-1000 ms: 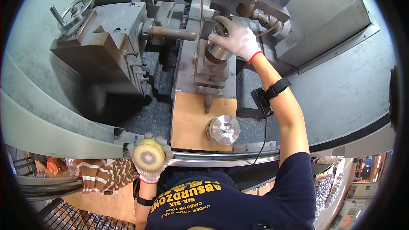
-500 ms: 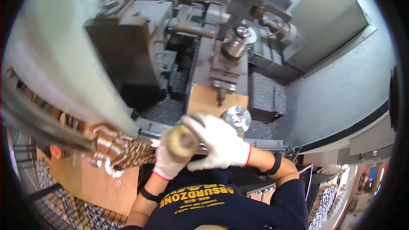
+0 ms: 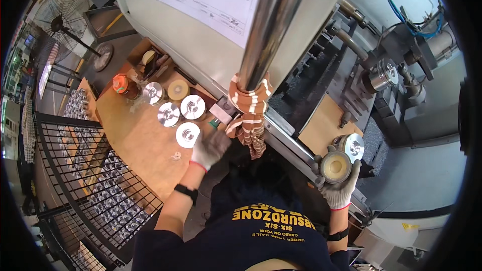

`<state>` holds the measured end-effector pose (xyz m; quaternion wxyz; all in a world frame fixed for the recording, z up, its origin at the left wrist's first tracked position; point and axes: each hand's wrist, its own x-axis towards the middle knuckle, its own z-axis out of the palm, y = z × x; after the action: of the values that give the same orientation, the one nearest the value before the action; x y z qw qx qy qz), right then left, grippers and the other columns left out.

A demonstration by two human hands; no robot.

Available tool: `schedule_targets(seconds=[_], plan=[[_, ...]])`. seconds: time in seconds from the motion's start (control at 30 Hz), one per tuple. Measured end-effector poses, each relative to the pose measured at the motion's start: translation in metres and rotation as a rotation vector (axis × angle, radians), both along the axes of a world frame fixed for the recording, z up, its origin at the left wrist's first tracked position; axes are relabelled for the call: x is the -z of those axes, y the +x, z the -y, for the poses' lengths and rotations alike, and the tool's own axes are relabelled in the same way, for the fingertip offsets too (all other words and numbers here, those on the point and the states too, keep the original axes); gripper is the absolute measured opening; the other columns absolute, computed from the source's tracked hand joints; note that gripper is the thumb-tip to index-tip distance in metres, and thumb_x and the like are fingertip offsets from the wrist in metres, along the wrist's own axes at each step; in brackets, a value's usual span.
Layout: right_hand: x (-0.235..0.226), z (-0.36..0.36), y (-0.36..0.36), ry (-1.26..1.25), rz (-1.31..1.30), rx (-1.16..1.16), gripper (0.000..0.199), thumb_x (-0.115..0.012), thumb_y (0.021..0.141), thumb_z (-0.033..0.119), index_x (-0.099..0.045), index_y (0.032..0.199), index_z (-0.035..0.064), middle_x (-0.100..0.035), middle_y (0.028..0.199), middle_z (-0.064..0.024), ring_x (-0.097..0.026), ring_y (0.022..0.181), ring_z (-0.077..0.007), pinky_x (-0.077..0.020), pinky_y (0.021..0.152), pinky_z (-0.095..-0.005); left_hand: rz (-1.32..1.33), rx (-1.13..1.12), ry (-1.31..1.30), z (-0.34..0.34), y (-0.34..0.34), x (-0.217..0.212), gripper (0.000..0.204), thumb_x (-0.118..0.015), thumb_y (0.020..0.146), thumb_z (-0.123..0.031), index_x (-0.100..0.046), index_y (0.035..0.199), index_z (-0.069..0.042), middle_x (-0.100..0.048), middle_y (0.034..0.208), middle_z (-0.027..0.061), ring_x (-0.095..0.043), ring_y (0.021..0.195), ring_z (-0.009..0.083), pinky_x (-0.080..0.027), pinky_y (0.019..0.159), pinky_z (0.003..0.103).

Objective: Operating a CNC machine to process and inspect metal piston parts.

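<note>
Your right hand [image 3: 340, 186] wraps a round metal disc with a cream-coloured face [image 3: 335, 166], fingers curled around its rim from below, so that grip is closed on the part and holds it just in front of the machine's edge. A second machined disc [image 3: 352, 146] lies on the brown board [image 3: 321, 123] right behind it, almost touching the one you hold.

Your left hand [image 3: 211, 148] reaches over the wooden tabletop [image 3: 145, 145] toward a silvery disc [image 3: 188, 135]. The gloved fingers sit just beside its rim, loosely bent; whether they already touch it you cannot tell, and nothing is pinched there yet.

As for progress, judging from the layout: three more discs [image 3: 170, 108] wait on the tabletop behind that one, one part sits in the chuck [image 3: 384, 73], and the wire basket [image 3: 95, 195] to your left holds many more. So you appear to be mid-batch, one piece out in your right hand, the next not yet picked up.
</note>
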<state>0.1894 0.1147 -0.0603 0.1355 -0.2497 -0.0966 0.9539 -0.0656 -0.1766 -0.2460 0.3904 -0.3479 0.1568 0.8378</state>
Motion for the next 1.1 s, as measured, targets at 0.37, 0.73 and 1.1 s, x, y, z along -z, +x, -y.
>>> schedule_targets(seconds=[0.37,0.73,1.1], plan=[[-0.013,-0.017,0.027,0.121,-0.035,-0.021,0.078,-0.068,0.087,0.044,-0.037,0.148,0.0062,-0.055,0.133,-0.0204,-0.061,0.115,-0.0414,-0.055,0.09,-0.0546,-0.356,0.141,-0.256,-0.027,-0.015,0.023,0.061,-0.046,0.093,-0.06,-0.064,0.119,-0.009,-0.067,0.113,0.0082,-0.064,0.103,0.0261,-0.054,0.082,0.04],[-0.055,-0.141,0.013,0.979,0.371,0.102,0.102,-0.083,0.071,0.02,-0.028,0.154,0.0011,-0.048,0.144,-0.0161,-0.048,0.132,-0.0259,-0.0385,0.112,-0.0391,-1.151,1.05,-0.415,-0.087,0.065,-0.132,0.032,-0.054,0.099,-0.023,-0.069,0.108,0.004,-0.071,0.095,0.0122,-0.068,0.088,0.0218,-0.053,0.082,0.032],[-0.107,-0.31,-0.112,2.121,1.091,0.199,0.09,-0.086,0.059,0.045,-0.055,0.133,0.0034,-0.067,0.118,-0.0203,-0.065,0.111,-0.0357,-0.0516,0.096,-0.0413,-2.404,0.606,-1.032,-0.246,0.079,-0.135,0.024,-0.071,0.077,-0.015,-0.067,0.099,-0.008,-0.069,0.096,0.011,-0.066,0.089,0.0315,-0.05,0.082,0.044]])
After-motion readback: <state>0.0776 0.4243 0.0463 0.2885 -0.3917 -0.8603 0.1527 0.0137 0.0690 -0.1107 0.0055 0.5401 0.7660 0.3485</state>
